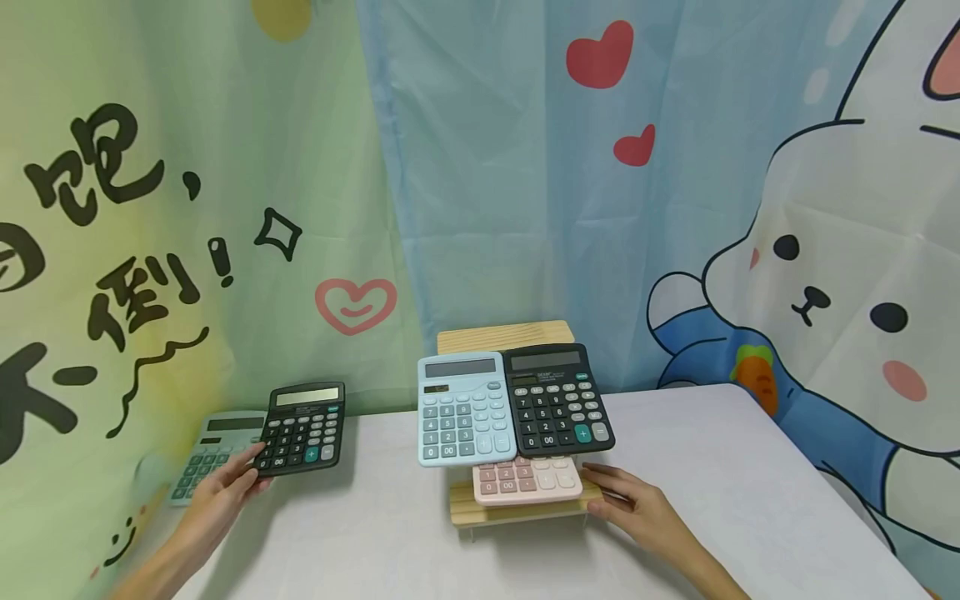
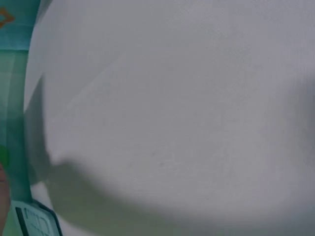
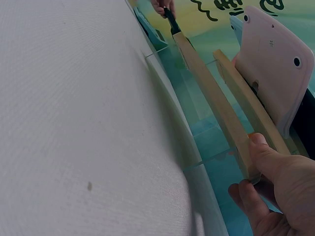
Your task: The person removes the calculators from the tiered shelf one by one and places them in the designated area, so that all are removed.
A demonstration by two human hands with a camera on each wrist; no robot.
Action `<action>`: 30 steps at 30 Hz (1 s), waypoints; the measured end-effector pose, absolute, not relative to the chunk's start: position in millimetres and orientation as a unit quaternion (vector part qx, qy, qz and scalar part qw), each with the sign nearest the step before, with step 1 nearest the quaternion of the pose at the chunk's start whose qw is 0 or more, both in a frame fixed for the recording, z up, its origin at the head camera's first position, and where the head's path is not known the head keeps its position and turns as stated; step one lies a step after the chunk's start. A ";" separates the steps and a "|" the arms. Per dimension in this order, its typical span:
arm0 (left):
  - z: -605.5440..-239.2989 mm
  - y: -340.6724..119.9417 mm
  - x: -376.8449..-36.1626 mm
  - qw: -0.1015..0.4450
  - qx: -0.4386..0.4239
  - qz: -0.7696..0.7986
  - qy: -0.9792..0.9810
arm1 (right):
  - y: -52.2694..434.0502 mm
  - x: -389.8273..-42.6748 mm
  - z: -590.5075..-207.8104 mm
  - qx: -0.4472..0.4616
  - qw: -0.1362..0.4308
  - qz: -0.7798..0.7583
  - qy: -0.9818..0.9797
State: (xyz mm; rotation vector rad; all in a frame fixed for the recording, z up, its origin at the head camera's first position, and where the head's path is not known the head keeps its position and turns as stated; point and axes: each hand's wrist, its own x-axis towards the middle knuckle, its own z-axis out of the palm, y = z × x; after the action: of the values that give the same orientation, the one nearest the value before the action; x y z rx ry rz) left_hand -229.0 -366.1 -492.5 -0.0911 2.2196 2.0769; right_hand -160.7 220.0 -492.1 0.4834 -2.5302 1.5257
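My left hand (image 1: 225,485) pinches a black calculator (image 1: 303,429) by its lower left corner, keys and screen facing me. Behind that hand a pale green calculator (image 1: 217,450) leans at the curtain, partly covered. On the right, my right hand (image 1: 637,508) grips the end of the front slat of a wooden stand (image 1: 465,510); in the right wrist view the thumb lies over the slat (image 3: 211,98) with fingers beneath. A pink calculator (image 1: 528,483) rests on this lower step, its top hidden. Above it a light blue calculator (image 1: 465,408) and another black calculator (image 1: 558,400) stand side by side.
A white-covered table (image 1: 390,533) carries the stand, whose bare top slat (image 1: 502,336) shows behind the upper calculators. Clear legs support the lower step. A printed curtain (image 1: 480,167) hangs close behind the table and along its left side.
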 end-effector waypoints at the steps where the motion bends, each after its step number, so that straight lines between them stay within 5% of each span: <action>1: -491.2 -363.1 -226.7 0.046 -0.039 0.676 0.734 | 220.0 -160.6 -491.9 0.160 0.072 0.510 -0.842; 9: -460.5 -336.1 -203.6 0.093 -0.093 0.589 0.797 | 220.5 -160.4 -491.1 0.168 0.068 0.513 -0.839; 30: -468.3 -339.9 -209.7 0.098 -0.119 0.559 0.814 | 221.0 -160.8 -491.6 0.161 0.068 0.508 -0.844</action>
State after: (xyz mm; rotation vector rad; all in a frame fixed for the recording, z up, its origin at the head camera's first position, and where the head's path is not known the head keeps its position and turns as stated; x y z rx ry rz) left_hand -209.7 -339.9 -468.3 -0.3510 2.4106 1.6558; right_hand -160.8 221.0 -491.6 0.4852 -2.5415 1.5302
